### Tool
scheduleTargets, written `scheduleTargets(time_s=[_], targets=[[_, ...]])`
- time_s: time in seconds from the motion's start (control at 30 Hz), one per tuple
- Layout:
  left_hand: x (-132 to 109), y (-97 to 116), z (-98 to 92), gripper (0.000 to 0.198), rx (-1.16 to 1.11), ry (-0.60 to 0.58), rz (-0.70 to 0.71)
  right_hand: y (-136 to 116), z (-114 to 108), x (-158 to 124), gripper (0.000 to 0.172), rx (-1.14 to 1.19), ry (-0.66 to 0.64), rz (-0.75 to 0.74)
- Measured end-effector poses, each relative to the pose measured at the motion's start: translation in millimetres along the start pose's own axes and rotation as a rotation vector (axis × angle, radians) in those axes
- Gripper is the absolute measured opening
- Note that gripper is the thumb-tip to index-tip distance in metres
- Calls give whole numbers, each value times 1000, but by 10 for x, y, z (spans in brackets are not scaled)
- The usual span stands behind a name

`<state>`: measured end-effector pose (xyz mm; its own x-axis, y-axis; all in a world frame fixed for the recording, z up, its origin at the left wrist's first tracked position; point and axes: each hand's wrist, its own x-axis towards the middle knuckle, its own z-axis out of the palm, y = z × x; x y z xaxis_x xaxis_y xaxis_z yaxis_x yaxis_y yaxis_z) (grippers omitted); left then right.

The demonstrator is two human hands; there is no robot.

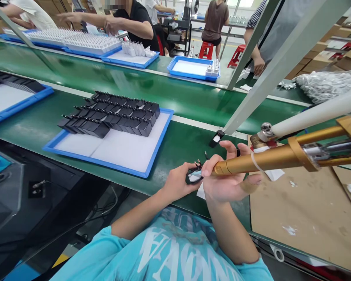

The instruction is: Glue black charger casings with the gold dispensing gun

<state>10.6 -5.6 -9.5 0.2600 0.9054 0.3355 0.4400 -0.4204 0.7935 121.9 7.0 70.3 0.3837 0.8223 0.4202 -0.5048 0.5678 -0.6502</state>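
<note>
My left hand [178, 181] is closed around a black plug adapter [194, 175], whose metal pins point up and whose pale face is turned partly toward me. My right hand [225, 187] is palm up with its fingers spread, and one finger touches the adapter's right edge. Across that palm passes a gold tube [260, 159], hiding parts of the fingers. A tan strip wraps the thumb. Something black shows between the upper fingers, too hidden to name. Another black adapter [216, 138] lies beyond my hands, by the foot of a post.
Left of my hands, a blue tray [146, 171] holds rows of black adapters [117, 113]. A second blue tray [20, 105] lies farther left. Slanted posts [260, 66] and brown cardboard [304, 214] are on the right. Across the green belt [134, 82], co-workers stand near trays of white plugs.
</note>
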Motion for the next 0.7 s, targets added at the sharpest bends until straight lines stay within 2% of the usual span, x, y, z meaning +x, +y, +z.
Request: scheduleTargets(time_s=[0.2, 0.27, 0.33, 0.4, 0.47, 0.57, 0.63, 0.7], targets=[[50, -165, -168, 33, 188, -177, -155, -3, -18, 32, 45, -45, 95, -28], [77, -263, -273, 34, 143, -270, -140, -8, -51, 51, 44, -53, 111, -29], [90, -346, -368, 43, 60, -334, -108, -15, -90, 69, 44, -61, 123, -32], [80, -386, -418, 58, -3, -306, -92, -25, -128, 82, 44, -73, 134, -33], [49, -372, -400, 65, 0, -193, -96, -36, -160, 89, 43, -83, 146, -32], [-6, -291, -265, 67, 173, -15, -91, -50, -195, 95, 43, -96, 149, -31], [-26, -248, -158, 82, 298, 35, -100, -54, -211, 100, 42, -105, 155, -28], [-30, -245, -87, 87, 334, 34, -116, -56, -225, 106, 41, -112, 161, -23]])
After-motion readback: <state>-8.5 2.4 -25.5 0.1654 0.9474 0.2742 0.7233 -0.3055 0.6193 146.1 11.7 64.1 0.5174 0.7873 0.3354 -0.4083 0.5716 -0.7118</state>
